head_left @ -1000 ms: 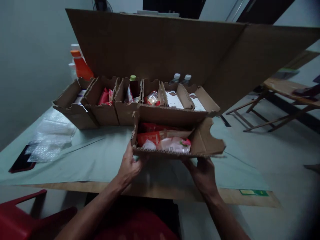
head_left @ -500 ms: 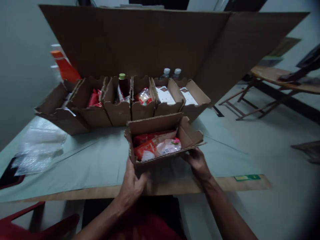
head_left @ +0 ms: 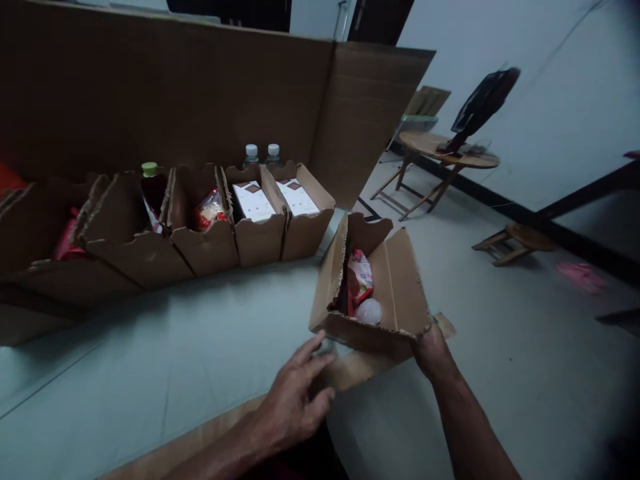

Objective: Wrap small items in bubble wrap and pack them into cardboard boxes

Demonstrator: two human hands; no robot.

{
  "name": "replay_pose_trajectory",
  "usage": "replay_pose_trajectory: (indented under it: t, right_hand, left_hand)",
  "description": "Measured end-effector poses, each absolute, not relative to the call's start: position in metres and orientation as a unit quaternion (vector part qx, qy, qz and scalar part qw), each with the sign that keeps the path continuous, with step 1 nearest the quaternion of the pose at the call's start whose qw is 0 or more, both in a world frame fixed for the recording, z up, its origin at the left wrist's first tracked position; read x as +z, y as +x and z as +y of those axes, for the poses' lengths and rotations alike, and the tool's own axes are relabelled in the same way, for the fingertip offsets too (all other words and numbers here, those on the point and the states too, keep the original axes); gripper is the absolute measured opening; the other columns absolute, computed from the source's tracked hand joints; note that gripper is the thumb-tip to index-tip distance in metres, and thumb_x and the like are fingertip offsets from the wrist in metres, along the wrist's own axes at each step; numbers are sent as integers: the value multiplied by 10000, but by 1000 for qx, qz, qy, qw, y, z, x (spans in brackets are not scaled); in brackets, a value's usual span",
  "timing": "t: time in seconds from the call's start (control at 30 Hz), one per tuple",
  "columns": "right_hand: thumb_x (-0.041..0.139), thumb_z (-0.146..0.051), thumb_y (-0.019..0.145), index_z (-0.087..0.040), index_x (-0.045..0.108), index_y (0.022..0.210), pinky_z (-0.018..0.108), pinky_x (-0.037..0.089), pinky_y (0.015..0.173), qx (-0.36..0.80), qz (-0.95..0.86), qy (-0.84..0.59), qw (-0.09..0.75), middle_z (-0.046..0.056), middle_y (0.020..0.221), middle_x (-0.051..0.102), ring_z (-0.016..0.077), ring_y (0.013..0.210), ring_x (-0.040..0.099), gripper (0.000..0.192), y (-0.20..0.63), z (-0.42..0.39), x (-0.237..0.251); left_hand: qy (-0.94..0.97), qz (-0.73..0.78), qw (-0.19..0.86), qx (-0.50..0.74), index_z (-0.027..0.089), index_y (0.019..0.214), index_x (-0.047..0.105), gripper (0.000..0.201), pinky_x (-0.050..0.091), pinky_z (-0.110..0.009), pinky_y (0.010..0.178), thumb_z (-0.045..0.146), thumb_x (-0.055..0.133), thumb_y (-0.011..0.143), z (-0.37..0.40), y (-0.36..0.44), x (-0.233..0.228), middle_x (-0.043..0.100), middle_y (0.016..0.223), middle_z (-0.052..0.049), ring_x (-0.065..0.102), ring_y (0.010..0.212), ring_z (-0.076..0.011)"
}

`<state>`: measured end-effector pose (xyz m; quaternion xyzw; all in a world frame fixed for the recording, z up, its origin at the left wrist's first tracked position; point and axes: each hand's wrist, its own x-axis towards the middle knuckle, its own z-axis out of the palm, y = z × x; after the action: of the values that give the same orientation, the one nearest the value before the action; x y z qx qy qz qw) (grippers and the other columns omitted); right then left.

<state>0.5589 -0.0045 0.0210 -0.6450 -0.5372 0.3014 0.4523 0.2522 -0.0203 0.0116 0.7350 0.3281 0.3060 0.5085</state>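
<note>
My right hand point(head_left: 431, 348) grips the near right corner of the small cardboard box point(head_left: 400, 293) from below, fingers hidden under its front wall, so it is closed on that box. The box sits at the right end of the table point(head_left: 150, 360), partly over the table's edge, tilted with its open top turned toward me and its flaps standing up. Inside it I see a red and white packet point(head_left: 360, 277) standing on end and a pale round wrapped item point(head_left: 370, 311) just below it, both against the left inner wall.

My left hand point(head_left: 295, 400) is off the box, fingers spread and loose, fingertips point(head_left: 320, 340) just short of the box's lower left corner; it holds nothing and hovers over the table's near edge.

Behind the box, along the table, runs a row of open cardboard boxes point(head_left: 210, 247) set side by side, touching. The two nearest hold white cartons point(head_left: 253, 200), the next a snack bag point(head_left: 210, 210), and the next a bottle with a green cap point(head_left: 149, 170). Two clear bottles with white caps point(head_left: 260, 153) stand behind the row, against a tall cardboard sheet point(head_left: 200, 100). Well apart on the floor to the right stand a round wooden table point(head_left: 435, 143) and a low stool point(head_left: 515, 237).
</note>
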Motion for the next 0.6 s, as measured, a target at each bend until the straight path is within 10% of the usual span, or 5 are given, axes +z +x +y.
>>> replay_pose_trajectory:
  t: [0.23,0.6]
  right_hand:
    - [761,-492,703,-229,773,886,523,575,919,289,-540,-711,344,116,955,795,384,968,732,320,518,-12,-3]
    - [835,-453,562,-194,663,1126,502,500,1054,357,-584,-597,419,128,1195,734,352,1151,649,644,606,157,24]
  left_hand:
    - [739,436,330,394,213,1214,691,341,526,-520,1046,196,563,898,7,230,-20,592,1425,-161,582,1310,-300]
    - [758,450,119,457,244,1114,684,304,579,-481,963,89,537,896,-2,207,-48,674,1297,-113,565,1313,-283]
